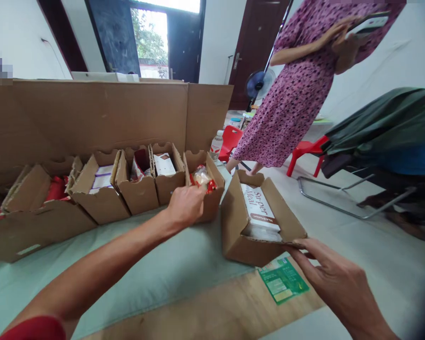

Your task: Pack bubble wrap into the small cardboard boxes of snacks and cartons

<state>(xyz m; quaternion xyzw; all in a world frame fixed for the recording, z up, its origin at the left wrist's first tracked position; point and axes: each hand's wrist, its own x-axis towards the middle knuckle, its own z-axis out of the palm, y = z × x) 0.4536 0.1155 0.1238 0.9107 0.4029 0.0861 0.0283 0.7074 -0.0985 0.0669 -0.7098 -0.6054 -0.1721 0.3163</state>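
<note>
My left hand (186, 206) is closed at the front edge of a narrow cardboard box (208, 208), its fingertips partly hidden behind the knuckles. Inside that box lies a clear packet with red edges (201, 177). My right hand (335, 274) pinches the front right corner of another open cardboard box (241, 248), thumb and fingers on its rim. This box sits turned at an angle and holds a white carton (258, 208) lettered "Super Meal", with clear plastic at its near end.
Several open cardboard bins (102, 205) stand leftward in a row on a pale green cloth (138, 264), before a cardboard panel (127, 113). A green packet (283, 281) lies near the board's edge. A bottle (216, 144), red chair (230, 139) and standing person (286, 113) are beyond.
</note>
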